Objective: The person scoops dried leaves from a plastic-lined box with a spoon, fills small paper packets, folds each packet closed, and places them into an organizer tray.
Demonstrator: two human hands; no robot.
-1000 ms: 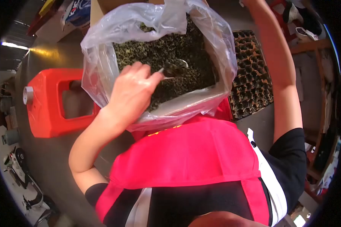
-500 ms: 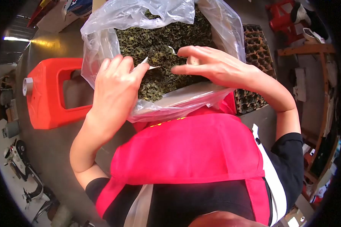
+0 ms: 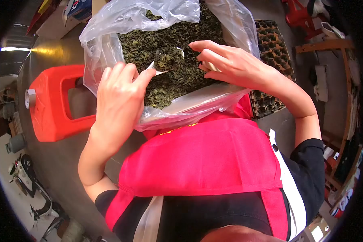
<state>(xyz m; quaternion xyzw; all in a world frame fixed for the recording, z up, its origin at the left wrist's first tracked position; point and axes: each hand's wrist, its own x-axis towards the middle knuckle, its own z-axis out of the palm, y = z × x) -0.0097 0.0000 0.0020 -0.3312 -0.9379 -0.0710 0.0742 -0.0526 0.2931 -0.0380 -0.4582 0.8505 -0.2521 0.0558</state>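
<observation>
Loose dried dark-green leaves [image 3: 169, 86] fill a box lined with a clear plastic bag [image 3: 105, 52]. Over the left side of the leaves, my left hand [image 3: 123, 90] is closed, pinching a piece of thin white paper [image 3: 160, 72] between thumb and fingers. My right hand [image 3: 234, 64] hovers at the right side with its index finger stretched out and the other fingers curled. A pale thing [image 3: 207, 67] with dark bits at its edge shows inside those fingers; its kind is unclear. Between the hands, a small white curved piece [image 3: 181, 52] lies among the leaves.
A red plastic jerrycan [image 3: 52, 125] lies to the left, with a roll of white tape [image 3: 30, 99] against it. Right of the box is a tray of small brown cells [image 3: 272, 44]. A red stool [image 3: 296, 16] and a wooden frame [image 3: 324, 45] stand farther right.
My right hand's thumb and lower fingers have drawn together around the pale thing. My left hand still pinches the paper. The whole view has shifted slightly.
</observation>
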